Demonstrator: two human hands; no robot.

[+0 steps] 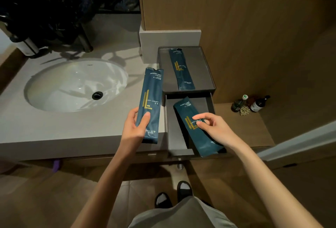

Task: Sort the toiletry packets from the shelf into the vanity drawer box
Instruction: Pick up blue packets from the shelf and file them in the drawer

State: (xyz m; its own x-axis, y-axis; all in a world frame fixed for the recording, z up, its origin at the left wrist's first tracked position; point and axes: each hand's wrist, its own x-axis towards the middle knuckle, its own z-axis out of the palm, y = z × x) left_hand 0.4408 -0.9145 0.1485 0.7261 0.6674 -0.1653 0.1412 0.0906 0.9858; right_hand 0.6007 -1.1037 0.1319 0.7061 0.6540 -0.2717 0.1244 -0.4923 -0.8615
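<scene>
A dark grey drawer box (211, 75) stands at the right end of the vanity counter, its lower drawer (171, 131) pulled out toward me. One dark blue dental kit packet (182, 69) lies flat in the box's top tray. My left hand (133, 127) is shut on a second blue packet (151, 98), held upright over the counter edge just left of the drawer. A third blue packet (198, 129) lies slanted in the pulled-out drawer, its lower end over the front rim. My right hand (214, 127) rests on it with fingers spread, thumb and forefinger touching its face.
A white oval sink (72, 85) with a black drain sits left in the grey counter (54, 129). A wooden cabinet wall (236, 18) rises behind the box. Small bottles (251, 105) stand on a low wooden ledge at right. My slippered feet show below.
</scene>
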